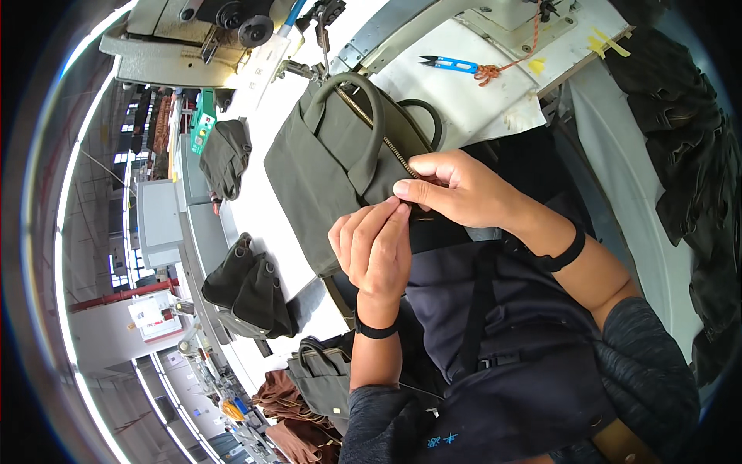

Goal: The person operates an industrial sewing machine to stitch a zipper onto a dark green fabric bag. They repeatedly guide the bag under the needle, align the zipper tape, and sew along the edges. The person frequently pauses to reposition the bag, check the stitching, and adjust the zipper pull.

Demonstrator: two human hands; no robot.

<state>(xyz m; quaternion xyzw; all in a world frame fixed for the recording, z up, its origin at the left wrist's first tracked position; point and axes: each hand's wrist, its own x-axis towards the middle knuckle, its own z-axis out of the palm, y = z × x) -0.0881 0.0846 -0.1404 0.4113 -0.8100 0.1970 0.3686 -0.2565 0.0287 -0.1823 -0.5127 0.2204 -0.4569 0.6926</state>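
Observation:
An olive-green fabric bag with looped handles and a brass zipper lies on the white worktable, at the centre of the view. Both hands are at its near right part, by the lower end of the zipper. My left hand has its fingers curled and pinched on the bag's edge. My right hand grips the same area with thumb and bent fingers, its thumb tip almost touching my left fingertips. The small spot between the fingertips is mostly hidden.
A sewing machine stands upper left. Blue thread snips lie near orange cord at upper right. More olive bags sit along the left and lower edge, with brown pieces. Dark fabric pieces hang at far right.

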